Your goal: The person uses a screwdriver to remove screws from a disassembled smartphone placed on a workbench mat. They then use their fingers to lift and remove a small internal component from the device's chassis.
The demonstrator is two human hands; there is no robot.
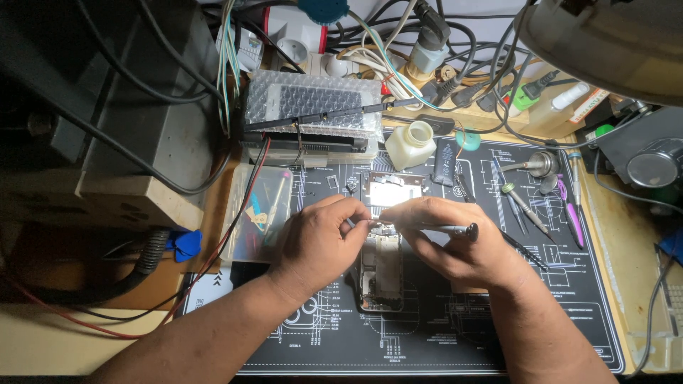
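An opened phone body [383, 274] lies upright on a black repair mat [583, 299], its inner parts showing. My left hand [316, 242] rests at its upper left, fingertips pinched close to the phone's top edge on something too small to make out. My right hand [448, 238] holds a thin silver screwdriver [455, 229], its tip pointing left to the top of the phone, where both hands meet. Just beyond the fingers lies a bright metal frame plate [393, 190].
A white plastic bottle [410, 144] and a dark battery [445, 161] stand behind the phone. Screwdrivers and tweezers [526, 206] lie at the mat's right. A clear tray of small tools [260, 213] sits left. A bubble-wrapped panel [309, 107] and tangled cables [427, 50] fill the back.
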